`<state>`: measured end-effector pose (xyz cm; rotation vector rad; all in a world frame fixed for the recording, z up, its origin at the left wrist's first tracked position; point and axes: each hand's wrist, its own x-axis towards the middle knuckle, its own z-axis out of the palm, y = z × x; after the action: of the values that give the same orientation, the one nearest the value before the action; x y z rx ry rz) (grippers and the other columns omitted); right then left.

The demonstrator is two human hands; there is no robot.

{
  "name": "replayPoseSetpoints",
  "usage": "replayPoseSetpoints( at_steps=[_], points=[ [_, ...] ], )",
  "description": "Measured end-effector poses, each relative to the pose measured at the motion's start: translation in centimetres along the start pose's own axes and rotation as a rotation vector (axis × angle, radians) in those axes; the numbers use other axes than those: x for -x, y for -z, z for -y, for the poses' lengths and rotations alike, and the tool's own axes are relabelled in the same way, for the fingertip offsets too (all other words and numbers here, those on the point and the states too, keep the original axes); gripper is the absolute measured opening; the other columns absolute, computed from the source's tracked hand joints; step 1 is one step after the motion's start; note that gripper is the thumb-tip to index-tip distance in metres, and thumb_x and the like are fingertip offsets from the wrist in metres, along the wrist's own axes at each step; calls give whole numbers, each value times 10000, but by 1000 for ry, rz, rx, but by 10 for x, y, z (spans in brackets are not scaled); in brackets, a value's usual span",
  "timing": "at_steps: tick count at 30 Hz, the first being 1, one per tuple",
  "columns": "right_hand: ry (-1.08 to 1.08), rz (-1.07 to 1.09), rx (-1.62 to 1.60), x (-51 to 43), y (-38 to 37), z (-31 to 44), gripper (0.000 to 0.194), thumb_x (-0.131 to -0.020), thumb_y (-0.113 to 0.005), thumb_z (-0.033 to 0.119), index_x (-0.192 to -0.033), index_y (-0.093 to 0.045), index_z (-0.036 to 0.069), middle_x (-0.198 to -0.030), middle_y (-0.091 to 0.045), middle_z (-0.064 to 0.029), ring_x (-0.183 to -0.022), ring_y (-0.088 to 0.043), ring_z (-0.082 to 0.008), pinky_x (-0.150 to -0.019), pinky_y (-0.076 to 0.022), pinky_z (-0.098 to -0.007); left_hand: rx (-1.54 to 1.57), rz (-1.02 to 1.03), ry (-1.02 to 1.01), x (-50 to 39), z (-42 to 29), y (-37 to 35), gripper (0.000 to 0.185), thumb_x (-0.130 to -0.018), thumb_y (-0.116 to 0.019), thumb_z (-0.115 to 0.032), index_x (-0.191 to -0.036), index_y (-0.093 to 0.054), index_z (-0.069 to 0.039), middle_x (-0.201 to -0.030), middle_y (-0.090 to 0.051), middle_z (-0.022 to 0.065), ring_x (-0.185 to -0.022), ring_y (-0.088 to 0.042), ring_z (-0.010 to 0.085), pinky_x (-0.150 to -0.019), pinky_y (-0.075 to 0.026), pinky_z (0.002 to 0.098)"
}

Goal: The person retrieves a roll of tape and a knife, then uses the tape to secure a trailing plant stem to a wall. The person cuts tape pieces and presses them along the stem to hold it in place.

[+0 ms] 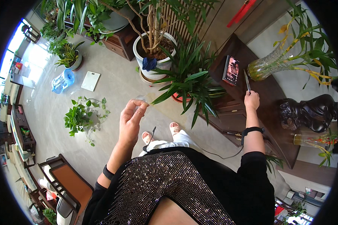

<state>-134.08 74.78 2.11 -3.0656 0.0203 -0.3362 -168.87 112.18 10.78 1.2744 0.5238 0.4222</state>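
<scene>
My left hand (130,119) is raised over the floor, thumb and forefinger pinched at the tip of a long green strap leaf (166,93). The leaf belongs to a bushy plant (195,77) in a red pot (180,97), mostly hidden by foliage. In my right hand (251,99), above the dark wooden cabinet (266,94), is a slim bladed tool (247,80) with its point away from me. Whether it is a knife or closed scissors I cannot tell. Left of the blade, a phone (231,70) with a lit screen lies on the cabinet.
A glass vase (263,64) of stems and a dark carved figure (307,112) stand on the cabinet. A white pot (155,67) holds a woody plant. On the floor are a blue water bottle (62,81), a white scale (90,81) and a trailing plant (80,116). A cable (222,157) hangs by my right arm.
</scene>
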Motion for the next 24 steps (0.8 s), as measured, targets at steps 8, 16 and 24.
replayPoseSetpoints(
  at_steps=[8,16,24],
  points=[
    [6,33,7,-14,-10,-1,290,-913,-574,334,-996,-676,76,-1034,-606,-155,-934,-631,-345,-774,-524,-459,-22,-38,4,1,1,-9,118,-932,-611,-161,-940,-619,-43,-894,-609,-16,-782,-455,75,-719,-373,224],
    [74,4,41,-18,-17,-5,260,-899,-587,323,-910,-677,78,-981,-609,-131,-923,-617,-351,-766,-517,-473,-33,-50,-14,2,0,-8,141,-935,-612,-177,-931,-616,-36,-863,-570,-23,-785,-463,72,-718,-380,224],
    [92,38,47,-19,-14,-11,330,-890,-585,367,-1059,-675,99,-1119,-609,-164,-1039,-577,-375,-853,-486,-479,-95,-76,-54,4,2,5,155,-926,-618,-180,-951,-628,-27,-890,-593,-3,-833,-514,85,-762,-413,234]
  ],
)
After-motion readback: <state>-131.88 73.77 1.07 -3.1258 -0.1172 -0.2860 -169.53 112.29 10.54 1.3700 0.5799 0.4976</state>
